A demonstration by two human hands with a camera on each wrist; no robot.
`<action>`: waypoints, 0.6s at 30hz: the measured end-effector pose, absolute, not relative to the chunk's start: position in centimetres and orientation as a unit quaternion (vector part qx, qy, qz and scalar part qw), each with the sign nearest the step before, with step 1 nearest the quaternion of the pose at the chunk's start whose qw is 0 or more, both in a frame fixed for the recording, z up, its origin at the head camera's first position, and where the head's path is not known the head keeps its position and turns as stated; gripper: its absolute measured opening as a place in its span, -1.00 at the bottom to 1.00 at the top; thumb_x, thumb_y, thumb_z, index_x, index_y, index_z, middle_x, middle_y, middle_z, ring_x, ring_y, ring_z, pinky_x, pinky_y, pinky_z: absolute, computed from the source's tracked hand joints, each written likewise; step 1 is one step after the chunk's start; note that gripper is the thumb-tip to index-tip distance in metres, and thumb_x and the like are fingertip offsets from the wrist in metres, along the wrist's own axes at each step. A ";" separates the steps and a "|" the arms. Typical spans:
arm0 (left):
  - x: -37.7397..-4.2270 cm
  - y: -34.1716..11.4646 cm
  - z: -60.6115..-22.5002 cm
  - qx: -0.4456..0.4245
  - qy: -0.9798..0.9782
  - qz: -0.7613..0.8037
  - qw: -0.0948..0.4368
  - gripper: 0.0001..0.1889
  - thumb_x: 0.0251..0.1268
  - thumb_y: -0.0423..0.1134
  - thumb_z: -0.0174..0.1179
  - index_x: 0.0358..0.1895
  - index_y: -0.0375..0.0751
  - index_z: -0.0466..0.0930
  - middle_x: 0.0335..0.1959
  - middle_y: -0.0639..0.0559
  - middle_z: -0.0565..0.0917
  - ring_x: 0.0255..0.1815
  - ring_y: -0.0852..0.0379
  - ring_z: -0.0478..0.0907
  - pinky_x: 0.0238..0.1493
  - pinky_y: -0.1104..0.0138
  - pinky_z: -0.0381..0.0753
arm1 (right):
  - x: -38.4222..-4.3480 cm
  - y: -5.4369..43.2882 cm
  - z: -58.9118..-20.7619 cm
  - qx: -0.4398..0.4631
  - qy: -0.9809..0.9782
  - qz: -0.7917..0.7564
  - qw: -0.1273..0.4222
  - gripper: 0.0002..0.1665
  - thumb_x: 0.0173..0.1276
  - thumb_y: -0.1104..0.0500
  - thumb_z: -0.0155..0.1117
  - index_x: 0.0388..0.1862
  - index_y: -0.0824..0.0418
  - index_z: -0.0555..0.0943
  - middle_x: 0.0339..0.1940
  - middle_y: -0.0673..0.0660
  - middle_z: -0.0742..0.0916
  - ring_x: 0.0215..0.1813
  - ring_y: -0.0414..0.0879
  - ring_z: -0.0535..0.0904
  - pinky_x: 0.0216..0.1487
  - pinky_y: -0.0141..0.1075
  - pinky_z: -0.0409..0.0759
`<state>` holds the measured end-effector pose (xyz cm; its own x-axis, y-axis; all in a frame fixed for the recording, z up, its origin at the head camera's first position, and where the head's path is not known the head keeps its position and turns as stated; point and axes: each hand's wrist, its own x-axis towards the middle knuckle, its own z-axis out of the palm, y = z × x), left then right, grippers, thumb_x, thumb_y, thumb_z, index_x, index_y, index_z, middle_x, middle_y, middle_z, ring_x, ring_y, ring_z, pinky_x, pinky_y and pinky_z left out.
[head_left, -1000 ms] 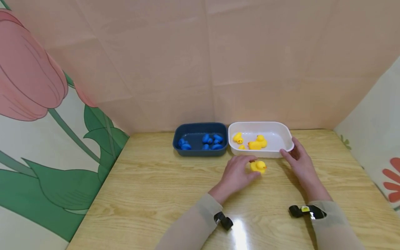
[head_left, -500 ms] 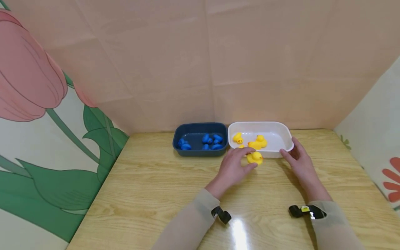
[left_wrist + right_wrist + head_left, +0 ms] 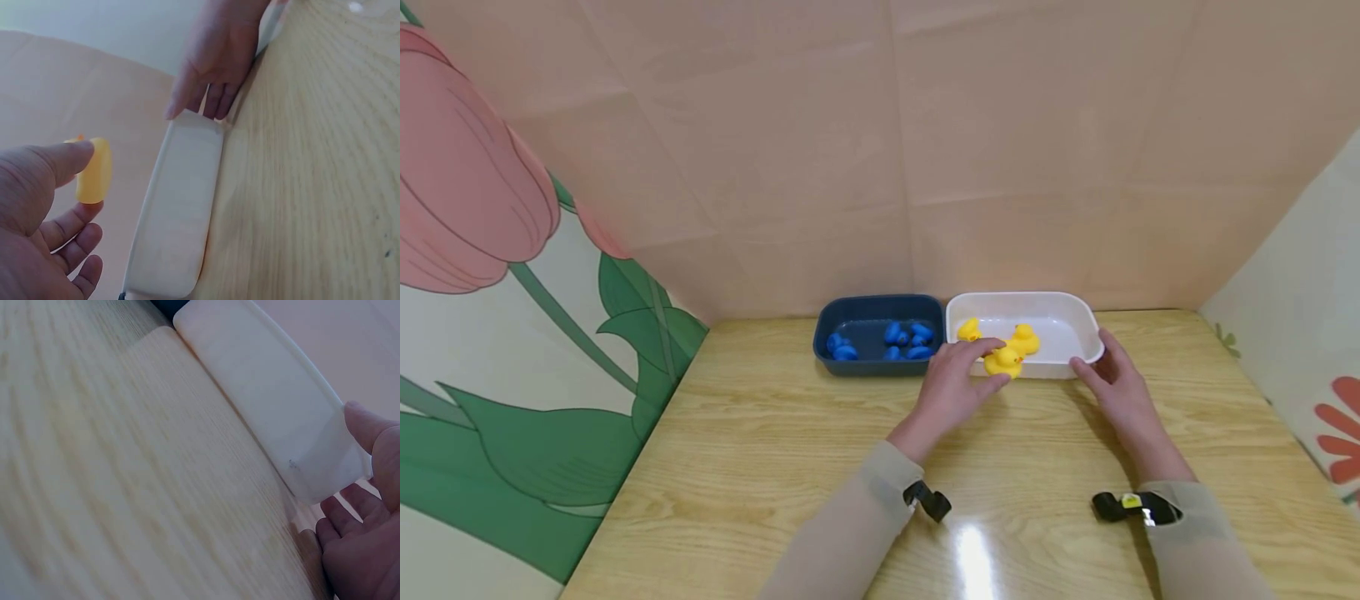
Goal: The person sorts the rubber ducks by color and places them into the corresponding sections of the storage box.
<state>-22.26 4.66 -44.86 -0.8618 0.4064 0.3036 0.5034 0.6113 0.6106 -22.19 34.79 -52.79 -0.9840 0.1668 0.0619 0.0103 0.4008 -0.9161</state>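
Note:
A yellow rubber duck (image 3: 1003,362) is pinched between the thumb and a finger of my left hand (image 3: 951,390), held up at the front rim of a white tray (image 3: 1052,368). In the left wrist view the duck (image 3: 94,172) is off the table, above the tray's rim level. Several more yellow ducks (image 3: 1024,337) lie inside the tray, partly hidden by the left hand. My right hand (image 3: 1123,392) grips the tray's right front corner; the right wrist view has its thumb (image 3: 365,425) at the rim and fingers around the end wall.
A dark blue tray (image 3: 880,367) stands directly left of the white one and holds several small blue ducks (image 3: 919,352). Both trays sit at the back of the wood-grain table (image 3: 760,467), against a pinkish wall covering (image 3: 775,167). Patterned panels rise on either side.
My left hand has lifted the yellow duck from in front of the white tray, moving it back and slightly left to the rim. The right hand stays on the corner.

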 end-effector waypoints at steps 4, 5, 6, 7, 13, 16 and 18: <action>-23.0 4.7 -44.6 -0.251 -0.899 -0.350 0.076 -0.50 0.52 0.05 0.47 0.45 0.23 0.68 0.22 0.28 0.75 0.18 0.15 0.53 0.23 0.24 0.49 | -22.1 34.8 -52.7 -0.051 -0.830 0.551 0.073 0.13 0.72 -0.20 0.26 0.91 0.03 -0.21 0.80 0.41 0.20 0.72 0.43 0.20 0.29 -0.70 0.39; -23.2 4.7 -44.6 -0.249 -0.901 -0.346 0.078 -0.51 0.52 0.06 0.47 0.45 0.23 0.68 0.22 0.28 0.75 0.19 0.14 0.53 0.23 0.24 0.49 | -22.1 34.7 -52.7 -0.053 -0.831 0.549 0.071 0.14 0.72 -0.21 0.25 0.91 0.02 -0.21 0.80 0.40 0.19 0.72 0.42 0.19 0.36 -0.64 0.40; -23.4 4.7 -44.6 -0.248 -0.902 -0.344 0.080 -0.51 0.53 0.06 0.47 0.45 0.23 0.68 0.22 0.27 0.75 0.20 0.14 0.53 0.22 0.24 0.48 | -22.0 34.7 -52.6 -0.055 -0.832 0.548 0.067 0.14 0.72 -0.23 0.25 0.91 0.01 -0.22 0.81 0.39 0.18 0.73 0.41 0.18 0.44 -0.56 0.39; -23.6 4.6 -44.5 -0.247 -0.903 -0.341 0.082 -0.51 0.52 0.06 0.47 0.45 0.24 0.67 0.22 0.27 0.75 0.21 0.13 0.53 0.21 0.24 0.48 | -22.0 34.7 -52.6 -0.057 -0.833 0.547 0.064 0.14 0.71 -0.24 0.24 0.91 -0.01 -0.22 0.82 0.38 0.17 0.74 0.41 0.17 0.53 -0.44 0.38; -24.7 4.6 -44.2 -0.231 -0.913 -0.322 0.100 -0.50 0.53 0.08 0.46 0.46 0.25 0.67 0.21 0.25 0.76 0.19 0.09 0.54 0.14 0.23 0.46 | -22.0 34.5 -52.4 -0.064 -0.836 0.542 0.057 0.16 0.69 -0.31 0.22 0.91 -0.06 -0.24 0.83 0.33 0.14 0.75 0.39 0.14 0.68 0.12 0.24; -25.3 4.6 -44.2 -0.223 -0.917 -0.312 0.110 -0.50 0.53 0.09 0.45 0.46 0.23 0.67 0.20 0.23 0.77 0.22 0.06 0.56 0.19 0.19 0.48 | -22.0 34.4 -52.3 -0.060 -0.834 0.545 0.063 0.15 0.70 -0.28 0.24 0.91 -0.04 -0.22 0.83 0.33 0.14 0.75 0.39 0.14 0.68 -0.09 0.27; -25.6 4.6 -44.2 -0.217 -0.920 -0.307 0.113 -0.50 0.54 0.09 0.45 0.46 0.23 0.66 0.21 0.22 0.77 0.23 0.05 0.57 0.22 0.16 0.48 | -22.0 34.4 -52.4 -0.056 -0.830 0.551 0.067 0.14 0.71 -0.24 0.25 0.91 -0.01 -0.21 0.83 0.34 0.14 0.75 0.39 0.14 0.62 -0.31 0.30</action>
<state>-25.64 4.57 -44.19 -0.8802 0.3306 0.3406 0.4688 0.7174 0.5153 -21.99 34.39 -52.37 -0.9848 0.1667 0.0488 0.0199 0.3871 -0.9218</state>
